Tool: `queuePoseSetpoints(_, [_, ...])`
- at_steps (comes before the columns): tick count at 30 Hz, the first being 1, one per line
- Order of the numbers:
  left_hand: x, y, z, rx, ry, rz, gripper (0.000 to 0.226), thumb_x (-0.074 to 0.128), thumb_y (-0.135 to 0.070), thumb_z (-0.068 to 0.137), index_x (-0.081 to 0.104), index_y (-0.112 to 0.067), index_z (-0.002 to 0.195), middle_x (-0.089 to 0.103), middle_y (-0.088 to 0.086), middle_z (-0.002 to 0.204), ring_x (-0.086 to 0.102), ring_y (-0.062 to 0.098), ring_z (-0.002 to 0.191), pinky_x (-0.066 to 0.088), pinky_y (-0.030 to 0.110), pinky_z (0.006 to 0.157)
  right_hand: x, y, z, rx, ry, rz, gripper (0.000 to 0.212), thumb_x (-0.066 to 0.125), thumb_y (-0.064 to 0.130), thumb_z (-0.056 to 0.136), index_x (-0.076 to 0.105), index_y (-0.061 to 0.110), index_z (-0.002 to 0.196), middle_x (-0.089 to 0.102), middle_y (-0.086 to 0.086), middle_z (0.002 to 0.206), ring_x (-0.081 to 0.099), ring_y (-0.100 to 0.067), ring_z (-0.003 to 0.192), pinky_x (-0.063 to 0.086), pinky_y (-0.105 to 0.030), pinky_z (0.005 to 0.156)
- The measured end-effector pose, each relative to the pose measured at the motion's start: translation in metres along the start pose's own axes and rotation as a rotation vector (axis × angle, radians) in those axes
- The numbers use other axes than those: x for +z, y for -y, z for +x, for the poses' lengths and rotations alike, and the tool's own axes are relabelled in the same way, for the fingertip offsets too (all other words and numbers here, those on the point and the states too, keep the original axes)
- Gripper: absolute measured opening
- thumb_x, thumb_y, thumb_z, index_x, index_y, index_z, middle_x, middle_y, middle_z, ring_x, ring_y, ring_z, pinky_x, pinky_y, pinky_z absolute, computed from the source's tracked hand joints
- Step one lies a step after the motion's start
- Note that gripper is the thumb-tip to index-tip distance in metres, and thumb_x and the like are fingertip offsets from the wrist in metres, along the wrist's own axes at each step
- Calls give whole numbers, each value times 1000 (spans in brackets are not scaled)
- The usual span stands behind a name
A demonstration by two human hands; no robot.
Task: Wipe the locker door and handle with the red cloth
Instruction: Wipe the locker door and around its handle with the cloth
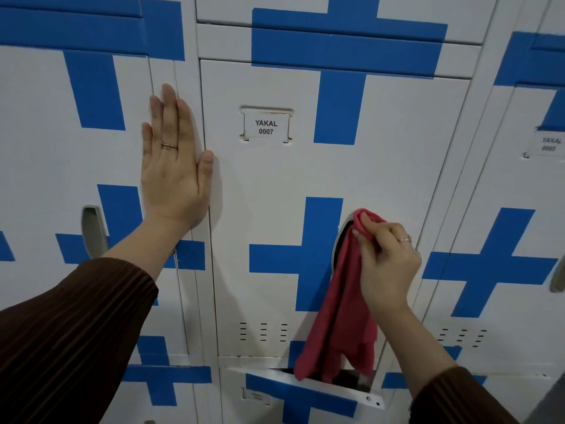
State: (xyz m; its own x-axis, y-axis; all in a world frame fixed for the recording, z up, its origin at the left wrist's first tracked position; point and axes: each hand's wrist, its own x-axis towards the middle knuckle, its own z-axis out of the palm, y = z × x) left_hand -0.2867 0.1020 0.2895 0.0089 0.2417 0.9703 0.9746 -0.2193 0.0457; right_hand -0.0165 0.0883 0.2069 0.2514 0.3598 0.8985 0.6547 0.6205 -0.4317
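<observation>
My left grip (174,169) lies flat, fingers straight, just beside the locker door (275,185); my right grip (387,264) pinches the red cloth (339,332) at the handle (338,243).

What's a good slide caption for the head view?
Right hand holds red cloth at the handle of locker door; left hand lies flat at its edge.

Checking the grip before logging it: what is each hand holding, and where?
Right hand pinches the red cloth at its top end; the rest hangs. Left hand holds nothing.
</observation>
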Motion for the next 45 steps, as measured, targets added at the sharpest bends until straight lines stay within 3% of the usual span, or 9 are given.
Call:
queuePoseSetpoints(6, [0, 1, 0, -3, -2, 7, 61, 21, -31, 97, 6, 2, 146, 6, 25, 153, 0, 33, 142, -6, 34, 116, -8, -11, -23, -33, 102, -2, 22, 64, -1, 76, 68, 0, 97, 61, -2, 83, 51, -1, 80, 44, -9, 73])
queuePoseSetpoints(10, [0, 0, 1, -2, 3, 12, 61, 20, -32, 97, 6, 3, 146, 5, 24, 153, 0, 34, 142, -5, 35, 116, -4, 5, -16, -24, 157, -26, 21, 66, 0, 77, 69, 0, 97, 56, 2, 80, 50, -1, 75, 35, 2, 75])
queuePoseSetpoints(13, [0, 1, 0, -1, 3, 8, 61, 20, -32, 97, 7, 3, 146, 6, 25, 153, 0, 34, 142, -5, 35, 116, 2, 7, -19, 256, 367, -36, 17, 56, 8, 89, 64, 1, 103, 46, 11, 75, 50, 3, 67, 34, 1, 63])
queuePoseSetpoints(16, [0, 1, 0, 1, -2, 11, 62, 20, -32, 97, 7, 3, 146, 7, 25, 153, 1, 34, 142, -5, 35, 116, -2, 1, -35, 513, 590, -101, 22, 42, 26, 96, 55, 10, 103, 47, 10, 78, 50, -3, 65, 39, -18, 58])
queuePoseSetpoints(21, [-1, 0, 1, 4, 3, 24, 61, 21, -30, 97, 7, 4, 146, 6, 26, 153, 1, 35, 142, -6, 34, 116, -10, 1, -46, 122, 736, -532, 27, 41, 14, 96, 49, 10, 121, 53, -9, 104, 55, -24, 84, 46, -34, 68])
queuePoseSetpoints(23, [-1, 0, 0, 2, 7, 25, 61, 22, -30, 97, 6, 3, 146, 6, 25, 153, 1, 35, 142, -7, 34, 116, -7, 5, -44, 31, 735, -670, 22, 59, 10, 87, 58, 6, 109, 56, -9, 92, 58, -24, 68, 46, -31, 54])
queuePoseSetpoints(25, [-1, 0, 0, 1, 7, 24, 61, 22, -30, 97, 6, 3, 146, 6, 25, 153, 1, 36, 142, -7, 34, 116, -4, 6, -44, -54, 703, -678, 29, 83, 0, 57, 65, 1, 80, 56, -11, 70, 53, -23, 44, 40, -27, 36])
queuePoseSetpoints(28, [-1, 0, 0, 1, 1, 23, 61, 22, -30, 97, 6, 3, 146, 6, 25, 153, 1, 35, 142, -7, 33, 116, -5, 9, -42, -131, 638, -682, 42, 86, -11, 29, 62, -1, 62, 54, -14, 56, 46, -24, 32, 35, -23, 28])
queuePoseSetpoints(45, [-1, 0, 0, -1, 3, 28, 61, 22, -30, 97, 7, 3, 146, 7, 25, 153, 2, 35, 142, -6, 35, 116, -3, -4, -46, -276, 617, -669, 47, 85, -13, 24, 63, -4, 65, 55, -16, 53, 51, -27, 37, 40, -25, 31])
